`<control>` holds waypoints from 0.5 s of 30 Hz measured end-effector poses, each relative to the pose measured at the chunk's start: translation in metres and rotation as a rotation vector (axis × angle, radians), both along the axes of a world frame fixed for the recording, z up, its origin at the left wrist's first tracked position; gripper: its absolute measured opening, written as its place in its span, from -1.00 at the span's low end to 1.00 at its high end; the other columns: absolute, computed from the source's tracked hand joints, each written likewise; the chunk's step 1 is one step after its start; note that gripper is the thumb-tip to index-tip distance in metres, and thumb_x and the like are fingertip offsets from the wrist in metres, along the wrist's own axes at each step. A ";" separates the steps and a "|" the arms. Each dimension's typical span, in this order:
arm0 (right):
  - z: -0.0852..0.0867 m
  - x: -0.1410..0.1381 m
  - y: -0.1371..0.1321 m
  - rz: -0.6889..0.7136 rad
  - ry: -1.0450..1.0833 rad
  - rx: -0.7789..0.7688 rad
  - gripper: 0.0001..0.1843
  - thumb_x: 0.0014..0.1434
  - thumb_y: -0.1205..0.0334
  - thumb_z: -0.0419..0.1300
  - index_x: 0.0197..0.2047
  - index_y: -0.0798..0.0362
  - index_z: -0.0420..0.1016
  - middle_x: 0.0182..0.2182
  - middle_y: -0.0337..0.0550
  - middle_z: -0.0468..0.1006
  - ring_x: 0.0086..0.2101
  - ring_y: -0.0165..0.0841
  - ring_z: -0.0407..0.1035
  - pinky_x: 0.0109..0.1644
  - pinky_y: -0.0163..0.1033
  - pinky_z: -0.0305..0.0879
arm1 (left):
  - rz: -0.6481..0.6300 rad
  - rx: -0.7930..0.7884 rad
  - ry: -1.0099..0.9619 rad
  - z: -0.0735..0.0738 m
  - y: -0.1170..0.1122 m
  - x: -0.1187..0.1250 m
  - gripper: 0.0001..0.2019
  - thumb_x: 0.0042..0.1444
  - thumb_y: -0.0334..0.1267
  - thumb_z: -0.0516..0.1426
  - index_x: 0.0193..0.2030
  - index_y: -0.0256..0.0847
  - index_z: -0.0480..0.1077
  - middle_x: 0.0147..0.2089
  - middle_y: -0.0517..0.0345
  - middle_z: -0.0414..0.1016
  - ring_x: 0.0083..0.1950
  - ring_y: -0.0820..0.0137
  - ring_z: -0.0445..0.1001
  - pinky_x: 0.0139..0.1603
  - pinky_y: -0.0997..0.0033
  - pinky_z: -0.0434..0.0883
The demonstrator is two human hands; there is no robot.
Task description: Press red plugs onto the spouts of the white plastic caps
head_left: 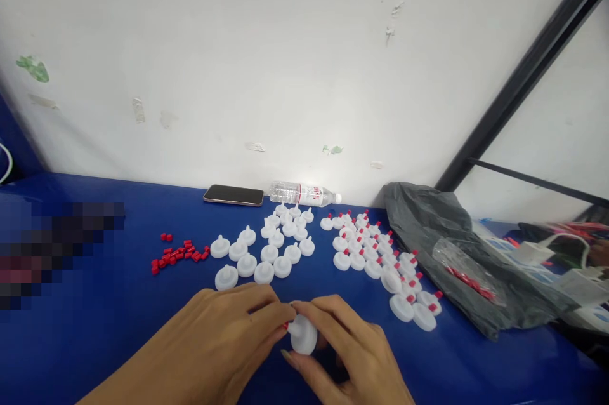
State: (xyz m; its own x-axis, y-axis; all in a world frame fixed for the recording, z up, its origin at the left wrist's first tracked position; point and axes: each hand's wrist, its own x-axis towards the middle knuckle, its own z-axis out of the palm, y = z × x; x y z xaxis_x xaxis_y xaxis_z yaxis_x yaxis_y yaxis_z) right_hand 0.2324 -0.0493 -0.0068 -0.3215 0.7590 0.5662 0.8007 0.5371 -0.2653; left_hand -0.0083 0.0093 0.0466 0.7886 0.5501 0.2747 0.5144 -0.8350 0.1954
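Observation:
Close to me, my right hand (349, 348) grips a white round plastic cap with a thin spout (304, 336) by its rim, tilted so the spout points left. My left hand (233, 335) pinches a small red cap (286, 326) at the spout's tip; the fingers cover most of it. Beyond my hands stand several white spouted caps with bare tips (269, 254). To the right is a cluster of the same white caps with red tips (373, 268). Loose red caps (174, 257) lie in a scattered pile on the left.
A phone (233, 195) and a clear plastic bottle (304, 193) lie along the wall on the blue table (118, 214). A grey plastic bag (423, 221) on the right carries a clear bag with red pieces (469, 275). A black bar (518, 75) slants up at the right.

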 end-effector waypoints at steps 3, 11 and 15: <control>0.001 0.000 -0.001 -0.001 0.002 0.045 -0.58 0.54 -0.09 0.21 0.33 -0.12 0.51 0.08 -0.18 0.75 -0.06 -0.32 0.73 -0.05 -0.38 0.65 | 0.041 0.115 -0.068 0.001 -0.003 0.002 -0.69 0.52 -0.30 -0.02 0.07 0.05 0.54 -0.06 0.26 0.74 -0.22 0.29 0.72 -0.31 0.32 0.51; 0.001 0.001 -0.004 -0.003 -0.035 0.116 -0.58 0.54 -0.09 0.20 0.31 -0.11 0.56 0.08 -0.18 0.77 -0.04 -0.25 0.74 -0.06 -0.36 0.67 | 0.046 -0.059 0.107 0.002 -0.009 0.018 -0.62 0.16 -0.51 0.02 -0.07 -0.03 0.55 -0.14 0.16 0.76 -0.24 0.19 0.72 -0.31 0.23 0.49; 0.000 0.001 -0.004 -0.016 -0.074 0.239 -0.59 0.57 -0.05 0.16 0.31 -0.04 0.56 -0.01 -0.11 0.80 -0.15 -0.25 0.76 -0.06 -0.33 0.68 | 0.040 -0.126 0.045 -0.005 -0.006 0.022 -0.81 0.24 -0.36 0.12 -0.10 0.02 0.48 -0.16 0.23 0.76 -0.29 0.28 0.69 -0.37 0.32 0.42</control>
State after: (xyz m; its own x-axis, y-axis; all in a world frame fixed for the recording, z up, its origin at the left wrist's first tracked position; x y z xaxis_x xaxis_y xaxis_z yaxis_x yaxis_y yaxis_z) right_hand 0.2337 -0.0534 -0.0070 -0.3574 0.6119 0.7056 0.8223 0.5644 -0.0729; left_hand 0.0139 0.0032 0.0416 0.7755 0.6091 0.1660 0.5573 -0.7840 0.2734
